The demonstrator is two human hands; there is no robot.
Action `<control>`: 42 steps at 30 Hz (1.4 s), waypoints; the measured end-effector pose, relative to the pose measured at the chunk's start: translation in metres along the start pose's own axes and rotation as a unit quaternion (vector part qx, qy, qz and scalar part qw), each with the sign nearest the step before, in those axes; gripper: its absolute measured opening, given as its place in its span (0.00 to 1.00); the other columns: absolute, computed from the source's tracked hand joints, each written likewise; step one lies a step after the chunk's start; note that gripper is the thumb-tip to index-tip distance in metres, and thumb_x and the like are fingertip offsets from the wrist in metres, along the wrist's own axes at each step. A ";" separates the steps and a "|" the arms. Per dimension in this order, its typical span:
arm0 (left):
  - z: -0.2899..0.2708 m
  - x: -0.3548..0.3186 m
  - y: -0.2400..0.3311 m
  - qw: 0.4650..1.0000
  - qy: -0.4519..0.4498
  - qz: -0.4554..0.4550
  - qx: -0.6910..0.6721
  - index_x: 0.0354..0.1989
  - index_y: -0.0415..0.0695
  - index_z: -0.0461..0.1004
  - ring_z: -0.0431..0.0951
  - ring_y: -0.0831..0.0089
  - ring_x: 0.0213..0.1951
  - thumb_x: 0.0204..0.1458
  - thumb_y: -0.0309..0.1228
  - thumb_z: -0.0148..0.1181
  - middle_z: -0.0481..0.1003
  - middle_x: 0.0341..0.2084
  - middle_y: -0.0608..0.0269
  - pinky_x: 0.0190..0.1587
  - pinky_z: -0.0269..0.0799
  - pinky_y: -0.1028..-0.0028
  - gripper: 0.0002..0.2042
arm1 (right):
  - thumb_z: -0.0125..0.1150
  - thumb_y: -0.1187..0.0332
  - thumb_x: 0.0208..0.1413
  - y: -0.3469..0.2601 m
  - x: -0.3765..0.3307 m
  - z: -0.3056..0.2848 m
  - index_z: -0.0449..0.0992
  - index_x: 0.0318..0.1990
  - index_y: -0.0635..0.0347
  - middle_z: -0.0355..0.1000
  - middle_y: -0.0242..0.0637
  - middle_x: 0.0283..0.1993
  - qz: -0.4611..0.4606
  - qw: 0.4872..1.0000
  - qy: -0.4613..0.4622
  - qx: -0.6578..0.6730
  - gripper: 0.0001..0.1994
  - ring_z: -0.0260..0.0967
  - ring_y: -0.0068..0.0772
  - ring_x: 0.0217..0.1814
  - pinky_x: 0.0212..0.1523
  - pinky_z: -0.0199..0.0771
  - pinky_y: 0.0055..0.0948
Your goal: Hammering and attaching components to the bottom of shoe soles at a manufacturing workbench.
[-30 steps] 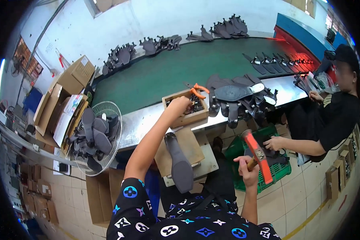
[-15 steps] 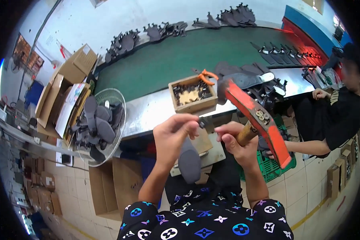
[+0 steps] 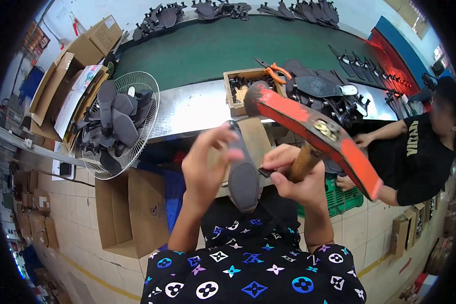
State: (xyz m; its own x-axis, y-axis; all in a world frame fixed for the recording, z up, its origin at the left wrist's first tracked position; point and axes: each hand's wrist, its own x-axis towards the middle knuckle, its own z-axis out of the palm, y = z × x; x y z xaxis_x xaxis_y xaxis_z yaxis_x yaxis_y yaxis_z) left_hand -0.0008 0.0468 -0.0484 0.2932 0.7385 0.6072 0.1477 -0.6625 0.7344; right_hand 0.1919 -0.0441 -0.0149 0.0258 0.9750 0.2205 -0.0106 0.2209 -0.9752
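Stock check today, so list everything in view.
Wooden-handled hammer: one, red, right hand
Small flat piece: one, black, right hand
Long shoe sole: one, grey, on tan board
Wooden box: one, tan, metal bench
Small parts: many, black, in box
Pliers: one, orange, by box
Wire basket: one, white, left
Shoe soles: many, dark grey, bench and basket
Conveyor belt: one, green, behind bench
Plastic crate: one, green, lower right
Cardboard boxes: several, brown, left, right
Co-worker: one, black shirt, right
Left hand: one, bare, near sole
Right hand: one, bare, around hammer
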 end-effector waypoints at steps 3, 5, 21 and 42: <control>0.008 0.007 -0.056 0.984 -0.054 -0.081 0.150 0.58 0.36 0.68 0.76 0.54 0.51 0.50 0.33 0.70 0.73 0.51 0.47 0.50 0.73 0.63 0.28 | 0.65 0.80 0.51 0.024 0.013 -0.002 0.79 0.40 0.70 0.75 0.41 0.45 0.003 1.000 0.028 -0.012 0.08 0.71 0.20 0.38 0.36 0.73 0.20; 0.020 0.002 -0.099 0.988 -0.029 -0.036 0.149 0.55 0.39 0.71 0.76 0.49 0.51 0.50 0.36 0.70 0.75 0.50 0.48 0.52 0.72 0.59 0.25 | 0.66 0.79 0.53 0.042 0.032 -0.004 0.80 0.42 0.69 0.75 0.34 0.41 -0.001 0.999 0.017 -0.042 0.09 0.69 0.15 0.32 0.30 0.69 0.17; 0.038 -0.019 -0.120 0.986 -0.060 -0.151 -0.030 0.44 0.37 0.80 0.83 0.64 0.42 0.48 0.26 0.71 0.82 0.40 0.51 0.47 0.76 0.70 0.14 | 0.64 0.67 0.57 0.128 0.085 -0.006 0.77 0.41 0.67 0.74 0.45 0.32 -0.047 0.972 -0.028 -0.228 0.11 0.73 0.39 0.34 0.37 0.70 0.34; 0.030 -0.016 -0.113 0.981 -0.121 -0.149 0.013 0.39 0.33 0.79 0.81 0.67 0.33 0.47 0.31 0.74 0.80 0.29 0.52 0.38 0.75 0.69 0.16 | 0.68 0.75 0.48 0.119 0.076 -0.011 0.75 0.39 0.65 0.76 0.44 0.41 -0.126 0.933 -0.059 -0.333 0.11 0.74 0.53 0.43 0.44 0.74 0.40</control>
State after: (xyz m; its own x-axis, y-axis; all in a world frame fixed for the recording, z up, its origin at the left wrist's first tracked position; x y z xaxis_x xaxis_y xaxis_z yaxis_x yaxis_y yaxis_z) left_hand 0.0062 0.1060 -0.1499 0.4490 0.8505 0.2739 0.2841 -0.4265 0.8587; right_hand 0.2041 0.0564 -0.1147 -0.1667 0.8986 0.4060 0.6051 0.4183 -0.6774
